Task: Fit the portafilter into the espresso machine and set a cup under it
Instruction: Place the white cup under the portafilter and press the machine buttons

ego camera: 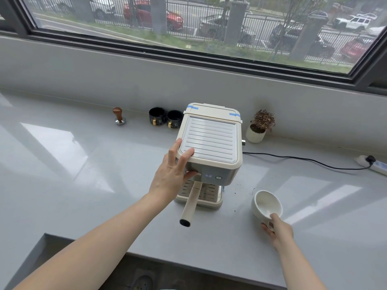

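Observation:
A cream espresso machine [211,141] stands on the grey counter, seen from above. The portafilter's cream handle [191,204] sticks out toward me from under the machine's front; its basket end is hidden beneath the machine. My left hand [174,173] grips the machine's front left corner, fingers over the top edge and thumb at the front panel. To the right of the machine, my right hand [276,228] holds a white cup [266,204] by its near side, tilted so its empty inside faces me.
Two black cups [165,118] and a wooden-handled tamper [119,116] stand at the back left. A small potted plant [259,127] sits at the back right. A black cable [303,160] runs to a power strip [374,165]. Coffee grounds speckle the counter [237,190].

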The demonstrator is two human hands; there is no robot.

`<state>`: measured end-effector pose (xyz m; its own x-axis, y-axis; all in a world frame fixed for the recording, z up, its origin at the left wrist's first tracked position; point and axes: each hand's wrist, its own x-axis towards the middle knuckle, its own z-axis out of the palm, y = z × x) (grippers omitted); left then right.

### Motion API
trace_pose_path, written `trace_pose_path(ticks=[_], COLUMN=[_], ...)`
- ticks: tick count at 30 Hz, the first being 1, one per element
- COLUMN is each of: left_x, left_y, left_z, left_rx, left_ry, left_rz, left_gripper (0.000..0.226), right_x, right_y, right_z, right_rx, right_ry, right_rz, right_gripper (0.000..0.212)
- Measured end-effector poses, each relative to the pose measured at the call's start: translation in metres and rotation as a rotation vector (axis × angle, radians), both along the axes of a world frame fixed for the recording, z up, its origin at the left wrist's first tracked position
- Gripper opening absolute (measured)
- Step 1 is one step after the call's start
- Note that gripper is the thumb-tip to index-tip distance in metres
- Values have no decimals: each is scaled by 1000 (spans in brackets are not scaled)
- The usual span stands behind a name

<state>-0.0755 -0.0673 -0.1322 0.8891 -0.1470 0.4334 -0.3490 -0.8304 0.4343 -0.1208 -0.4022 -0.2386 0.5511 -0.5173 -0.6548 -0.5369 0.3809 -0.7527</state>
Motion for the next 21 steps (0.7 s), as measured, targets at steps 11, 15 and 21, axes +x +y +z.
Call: trace_pose_path(ticks=[11, 15, 21], left_x=[0, 0, -1], left_y=[0, 0, 1], left_z=[0, 0, -1], left_rx=[-22, -13, -1], left_ry=[1, 11, 19], left_rz=[-8, 6, 16], left_gripper=[69, 68, 68], right_x=[39, 50, 58], right_y=[54, 81, 116], right_z=[17, 13, 11], right_rx=[-127, -129, -148], right_ry=[-27, -20, 25], right_rz=[352, 426, 521], right_gripper=[16, 15, 17])
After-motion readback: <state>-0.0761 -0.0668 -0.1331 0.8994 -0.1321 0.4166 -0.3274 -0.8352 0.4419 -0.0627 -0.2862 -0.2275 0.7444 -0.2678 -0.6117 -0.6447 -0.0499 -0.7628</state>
